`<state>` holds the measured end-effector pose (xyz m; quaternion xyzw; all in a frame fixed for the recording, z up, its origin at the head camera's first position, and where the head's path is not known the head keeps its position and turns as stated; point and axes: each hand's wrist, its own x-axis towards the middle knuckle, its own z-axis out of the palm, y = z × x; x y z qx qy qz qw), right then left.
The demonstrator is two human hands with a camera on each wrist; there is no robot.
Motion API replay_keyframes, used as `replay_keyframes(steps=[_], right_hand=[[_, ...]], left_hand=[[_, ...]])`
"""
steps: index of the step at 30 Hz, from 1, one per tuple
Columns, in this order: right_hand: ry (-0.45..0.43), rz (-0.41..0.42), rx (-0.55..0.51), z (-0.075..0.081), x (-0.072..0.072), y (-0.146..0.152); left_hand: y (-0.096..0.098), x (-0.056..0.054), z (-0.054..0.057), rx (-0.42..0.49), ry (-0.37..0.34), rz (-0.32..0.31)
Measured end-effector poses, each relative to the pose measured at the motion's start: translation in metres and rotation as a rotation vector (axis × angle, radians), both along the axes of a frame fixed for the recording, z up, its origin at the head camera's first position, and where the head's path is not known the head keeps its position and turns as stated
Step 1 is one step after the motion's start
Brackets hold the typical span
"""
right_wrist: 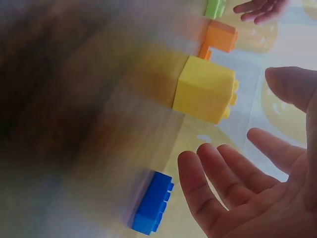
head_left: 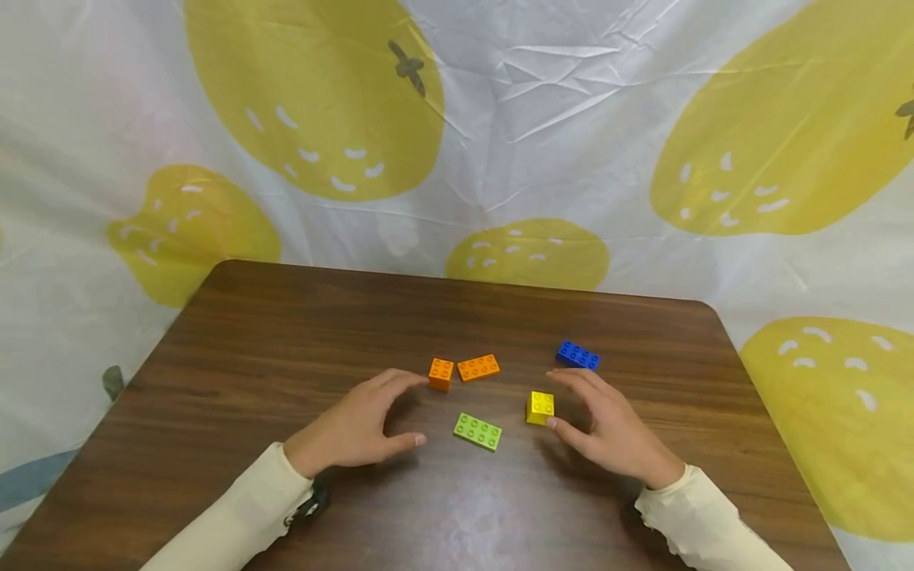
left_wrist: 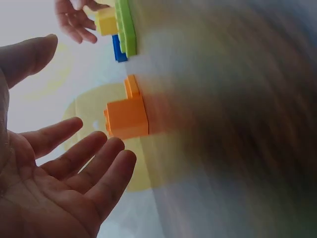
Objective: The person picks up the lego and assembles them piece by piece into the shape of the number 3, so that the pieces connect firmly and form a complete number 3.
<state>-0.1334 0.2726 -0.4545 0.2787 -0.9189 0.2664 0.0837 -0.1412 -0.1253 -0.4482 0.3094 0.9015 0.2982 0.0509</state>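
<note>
My left hand (head_left: 364,424) hovers over the table with fingers relaxed and thumb apart, holding nothing. Its fingertips are close to a square orange brick (head_left: 440,374). A flatter, longer orange brick (head_left: 478,368) lies just right of that one. In front of both is a long lime green brick (head_left: 478,432), between the two hands. My right hand (head_left: 607,424) is spread around the near side of a square yellow brick (head_left: 539,408), thumb tip right by it, with nothing gripped. Beyond its fingers lies a long blue brick (right_wrist: 152,204), studs up and partly overlapped by the hand in the head view.
The bricks lie on a dark brown wooden table (head_left: 321,317) with rounded far corners. A white curtain (head_left: 500,159) printed with yellow fruit hangs right behind its far edge. Something dark sits at the left wrist, by the cream sleeve (head_left: 243,507).
</note>
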Motion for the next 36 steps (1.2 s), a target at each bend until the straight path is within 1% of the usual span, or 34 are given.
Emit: replay_keyframes(steps=[3,6,10,14,16,21,25,27,30,36], right_hand=[[-0.011,0.003,-0.021,-0.001,0.001,-0.001],[-0.03,0.009,-0.038,-0.002,0.002,-0.001],[-0.04,0.014,-0.045,-0.002,0.001,-0.002],[-0.052,0.022,-0.052,-0.003,-0.001,-0.003],[-0.071,0.028,-0.06,-0.004,-0.002,-0.003],[-0.125,0.037,-0.086,-0.007,-0.003,-0.005],[-0.144,0.041,-0.104,-0.007,-0.004,-0.006],[-0.151,0.04,-0.105,-0.007,-0.005,-0.006],[-0.159,0.038,-0.106,-0.006,-0.006,-0.007],[-0.156,0.041,-0.111,-0.007,-0.009,-0.006]], left_hand=[[0.004,-0.002,-0.002,0.019,-0.021,-0.032],[0.008,-0.005,-0.004,0.014,-0.025,-0.076],[0.014,-0.008,-0.005,0.017,-0.027,-0.126],[0.018,-0.01,-0.006,0.027,-0.041,-0.161],[0.02,-0.011,-0.008,0.026,-0.051,-0.174],[0.027,-0.01,-0.013,0.042,-0.118,-0.193],[0.032,-0.01,-0.015,0.058,-0.182,-0.205],[0.033,-0.011,-0.016,0.063,-0.201,-0.208],[0.035,-0.014,-0.017,0.078,-0.221,-0.213],[0.04,-0.018,-0.019,0.101,-0.227,-0.219]])
